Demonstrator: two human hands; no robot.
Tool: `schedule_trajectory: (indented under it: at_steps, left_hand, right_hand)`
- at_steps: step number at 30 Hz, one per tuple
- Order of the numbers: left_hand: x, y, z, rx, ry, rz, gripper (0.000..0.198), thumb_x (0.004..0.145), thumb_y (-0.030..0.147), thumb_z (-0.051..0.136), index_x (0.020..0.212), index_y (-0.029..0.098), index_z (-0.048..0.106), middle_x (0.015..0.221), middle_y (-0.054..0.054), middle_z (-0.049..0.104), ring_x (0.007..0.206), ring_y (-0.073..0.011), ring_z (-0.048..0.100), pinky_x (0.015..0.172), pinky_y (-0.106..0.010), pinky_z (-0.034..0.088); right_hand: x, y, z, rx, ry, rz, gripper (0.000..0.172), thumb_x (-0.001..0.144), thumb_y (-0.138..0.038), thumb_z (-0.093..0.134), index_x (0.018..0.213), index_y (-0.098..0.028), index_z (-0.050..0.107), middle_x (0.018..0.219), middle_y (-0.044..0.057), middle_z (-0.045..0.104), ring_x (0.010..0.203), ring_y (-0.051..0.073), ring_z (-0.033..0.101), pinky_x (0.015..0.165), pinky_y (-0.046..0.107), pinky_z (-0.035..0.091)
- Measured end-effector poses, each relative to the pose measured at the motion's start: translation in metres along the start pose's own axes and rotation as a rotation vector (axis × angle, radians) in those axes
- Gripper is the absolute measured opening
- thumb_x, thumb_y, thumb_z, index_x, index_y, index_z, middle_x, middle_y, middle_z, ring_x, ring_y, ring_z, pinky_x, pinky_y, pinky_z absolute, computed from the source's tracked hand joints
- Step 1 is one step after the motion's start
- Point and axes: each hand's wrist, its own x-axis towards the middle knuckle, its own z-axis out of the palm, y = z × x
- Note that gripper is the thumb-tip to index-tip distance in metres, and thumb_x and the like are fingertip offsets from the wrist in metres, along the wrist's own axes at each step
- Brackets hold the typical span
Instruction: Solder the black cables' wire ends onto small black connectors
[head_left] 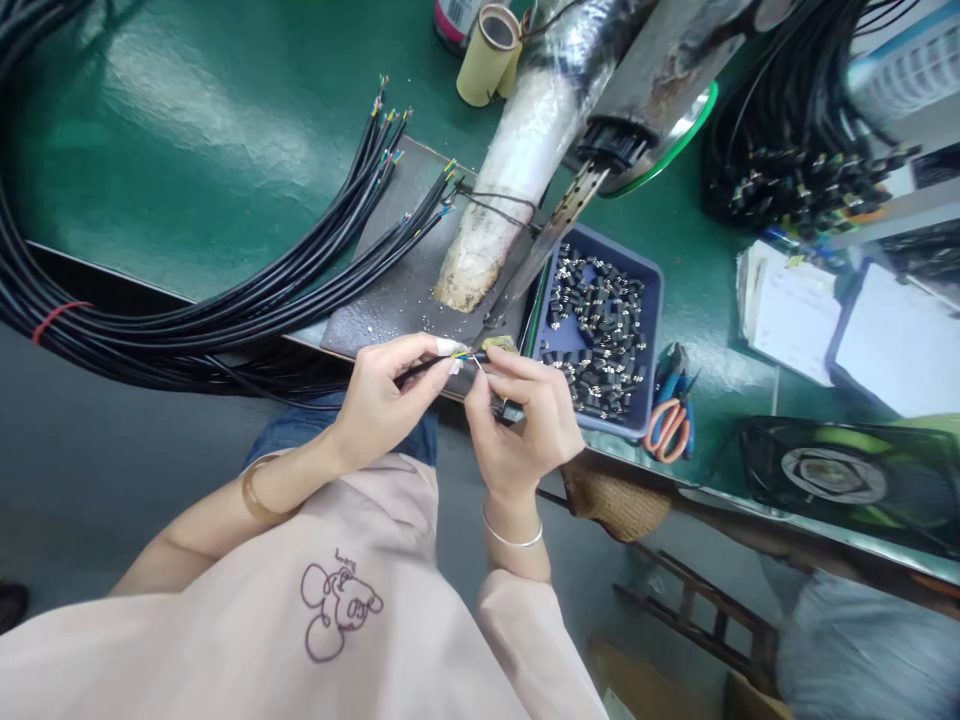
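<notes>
My left hand (394, 385) pinches the end of a black cable (412, 373), whose thin coloured wires (465, 356) stick out past the fingertips. Close against these wires, the fingers of my right hand (525, 405) are closed on a small black connector (481, 356), mostly covered by the fingers. A thin silvery strand (478, 364) also shows at the right fingertips. Just above both hands is the tip of a soldering iron (517, 285), fixed at a slant. Whether the tip touches the wires I cannot tell.
A bundle of black cables (247, 310) lies across the left side of the green table (202, 130). To the right are a blue tray (655, 330) of black connectors, pliers (670, 420), papers (791, 300) and a fan (840, 475). A wrapped duct (502, 170) hangs beside the iron.
</notes>
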Motion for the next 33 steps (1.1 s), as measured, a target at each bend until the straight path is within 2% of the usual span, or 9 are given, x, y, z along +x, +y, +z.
schedule_trajectory:
  at_steps: [10,16,23,33]
  left_hand:
    - [0.001,0.004,-0.001,-0.072,-0.003,-0.016,0.01,0.09,0.02,0.068,0.086,0.013,0.074,0.076,-0.003,0.072,0.06,-0.0097,0.062,0.058,-0.02,0.051]
    - [0.001,0.004,-0.001,-0.101,-0.013,-0.057,0.009,0.089,0.02,0.069,0.085,0.013,0.073,0.074,-0.002,0.07,0.06,-0.0096,0.061,0.057,-0.019,0.051]
    - [0.003,0.008,-0.005,-0.172,-0.072,-0.185,0.009,0.084,0.021,0.07,0.079,0.014,0.069,0.069,-0.001,0.067,0.061,-0.0096,0.061,0.06,-0.018,0.052]
    - [0.007,0.013,-0.006,-0.232,-0.106,-0.304,0.011,0.081,0.023,0.071,0.081,0.013,0.068,0.06,0.002,0.062,0.052,-0.0074,0.056,0.053,-0.017,0.05]
  right_hand:
    - [0.003,-0.002,-0.001,0.003,0.012,0.002,0.018,0.085,-0.007,0.076,0.085,-0.022,0.064,0.096,0.004,0.08,0.081,0.013,0.076,0.075,0.024,0.064]
    - [0.001,-0.001,-0.001,0.002,0.014,-0.014,0.018,0.087,-0.01,0.072,0.084,-0.023,0.06,0.098,0.005,0.08,0.083,0.015,0.078,0.072,0.025,0.066]
    - [0.0,0.0,-0.005,0.002,-0.054,-0.038,0.02,0.086,-0.009,0.071,0.083,-0.023,0.057,0.099,0.005,0.08,0.084,0.014,0.078,0.074,0.023,0.065]
    - [0.003,-0.001,-0.002,0.015,-0.05,0.004,0.017,0.088,-0.008,0.073,0.089,-0.022,0.064,0.099,0.006,0.081,0.088,0.015,0.078,0.078,0.026,0.064]
